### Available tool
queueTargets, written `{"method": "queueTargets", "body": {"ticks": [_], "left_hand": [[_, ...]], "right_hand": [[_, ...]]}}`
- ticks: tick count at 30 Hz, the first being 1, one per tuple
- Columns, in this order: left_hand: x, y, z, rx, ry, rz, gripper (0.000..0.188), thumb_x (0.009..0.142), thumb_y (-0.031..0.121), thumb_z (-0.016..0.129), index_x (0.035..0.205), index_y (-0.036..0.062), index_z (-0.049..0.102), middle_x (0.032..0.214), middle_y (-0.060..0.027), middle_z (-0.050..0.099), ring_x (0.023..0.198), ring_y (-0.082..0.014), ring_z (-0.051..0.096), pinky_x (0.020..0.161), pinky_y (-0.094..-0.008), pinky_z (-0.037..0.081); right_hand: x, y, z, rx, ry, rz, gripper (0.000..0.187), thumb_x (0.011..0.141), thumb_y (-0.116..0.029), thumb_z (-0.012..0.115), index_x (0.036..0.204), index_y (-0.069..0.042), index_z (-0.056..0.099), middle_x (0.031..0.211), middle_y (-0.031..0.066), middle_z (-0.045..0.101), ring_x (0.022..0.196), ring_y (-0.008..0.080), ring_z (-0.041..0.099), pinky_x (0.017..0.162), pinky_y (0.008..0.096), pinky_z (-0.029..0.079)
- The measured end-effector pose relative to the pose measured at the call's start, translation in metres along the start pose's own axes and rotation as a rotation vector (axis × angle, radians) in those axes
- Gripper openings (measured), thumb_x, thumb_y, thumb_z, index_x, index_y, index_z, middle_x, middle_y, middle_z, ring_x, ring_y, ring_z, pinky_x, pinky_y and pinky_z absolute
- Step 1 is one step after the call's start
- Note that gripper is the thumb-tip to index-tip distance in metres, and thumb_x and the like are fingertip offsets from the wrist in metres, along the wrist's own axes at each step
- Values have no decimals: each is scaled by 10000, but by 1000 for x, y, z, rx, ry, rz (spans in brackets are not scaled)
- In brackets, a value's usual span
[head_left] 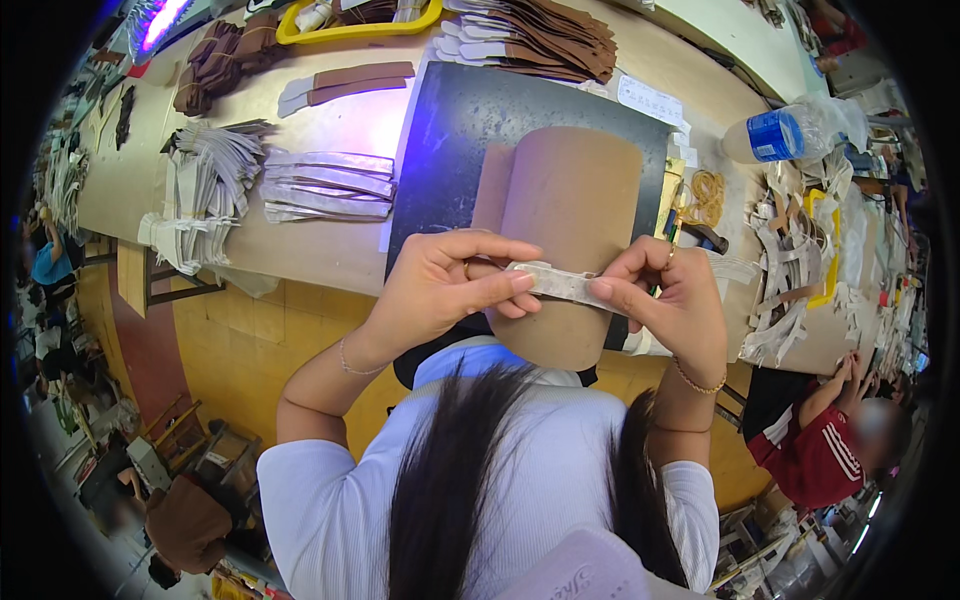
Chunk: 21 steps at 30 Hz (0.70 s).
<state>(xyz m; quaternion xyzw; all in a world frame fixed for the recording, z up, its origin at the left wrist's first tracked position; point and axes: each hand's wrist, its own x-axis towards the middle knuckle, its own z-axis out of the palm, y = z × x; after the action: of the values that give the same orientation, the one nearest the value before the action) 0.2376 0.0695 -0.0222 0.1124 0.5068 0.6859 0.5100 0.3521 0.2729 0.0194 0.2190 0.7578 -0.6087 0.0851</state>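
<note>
Between my two hands is a short whitish strip, stretched sideways in front of a large brown, rounded form. My left hand pinches the strip's left end between thumb and fingers. At the opposite end, my right hand grips it with thumb and bent fingers. The brown form rests over a black mat, its near end close to my body. What the strip is made of I cannot tell.
Left of the mat lie whitish strips and a fanned pile of pale strips. Brown strips and a yellow tray are at the back. At right are a bottle, rubber bands and a person in red.
</note>
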Motion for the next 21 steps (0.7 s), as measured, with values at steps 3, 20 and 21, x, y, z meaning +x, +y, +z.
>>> {"method": "queueTargets", "body": {"ticks": [3,20,21], "left_hand": [[3,0,-1,14,-5,17,247,847,-41,582,1088,-91,571,889,-179,654,790,-208,673,691,-264,567],[6,-3,-2,40,23,19,247,862,2,592,1081,-108,567,858,-165,652,772,-192,671,668,-250,552],[6,-4,-3,38,24,9,249,860,5,596,1081,-107,568,853,-167,653,766,-193,671,663,-250,552]], "right_hand": [[2,-1,1,14,17,-10,155,765,-96,726,731,14,623,608,16,595,459,20,482,411,163,351],[4,8,-1,68,-15,-81,142,767,-73,718,815,28,632,650,18,615,549,45,555,501,174,434],[4,9,-1,85,-23,-85,148,768,-68,716,834,29,627,659,19,613,564,48,557,517,175,441]]}}
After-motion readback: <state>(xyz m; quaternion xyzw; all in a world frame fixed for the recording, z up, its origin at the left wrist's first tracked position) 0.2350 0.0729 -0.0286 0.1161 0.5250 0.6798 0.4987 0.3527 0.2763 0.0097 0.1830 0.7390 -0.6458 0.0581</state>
